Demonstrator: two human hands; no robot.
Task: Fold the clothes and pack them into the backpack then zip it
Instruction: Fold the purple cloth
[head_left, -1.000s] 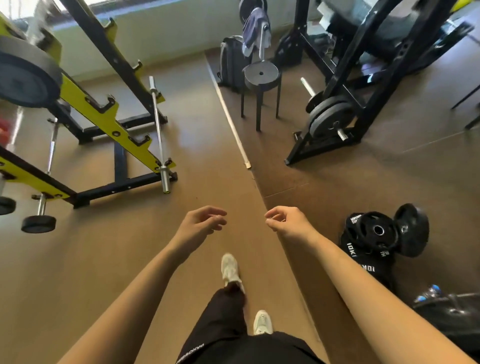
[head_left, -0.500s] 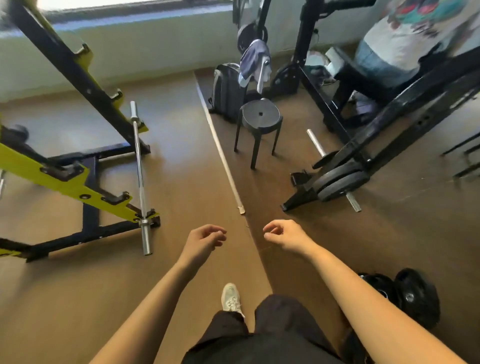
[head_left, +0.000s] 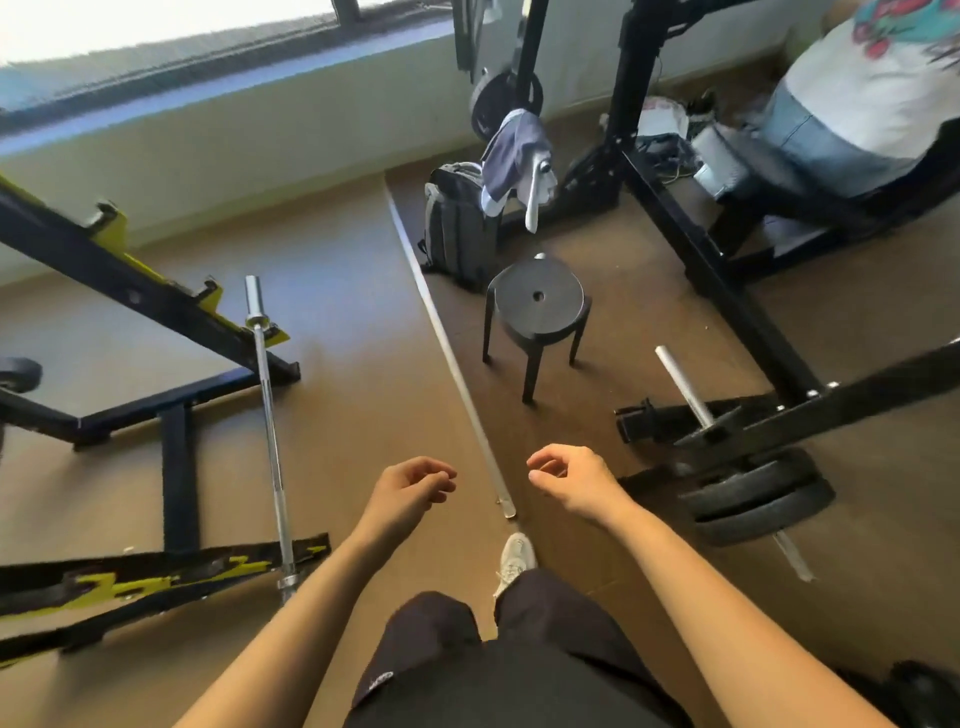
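A dark grey backpack (head_left: 457, 228) stands upright on the floor at the far side of the room, behind a black stool (head_left: 537, 304). Grey-blue and white clothes (head_left: 511, 158) hang over a bar of the gym machine just above the backpack. My left hand (head_left: 410, 488) and my right hand (head_left: 569, 480) are held out in front of me, well short of the stool. Both have loosely curled fingers and hold nothing.
A yellow and black rack (head_left: 130, 291) with a steel barbell (head_left: 270, 415) stands on the left. A black weight machine (head_left: 717, 291) with stacked plates (head_left: 758, 493) is on the right. A person (head_left: 862, 98) sits at the far right. A metal floor strip (head_left: 452, 353) runs toward the backpack.
I have walked forward; the stool, backpack and hanging clothes are nearer and lower in view. Both hands stay raised and empty.
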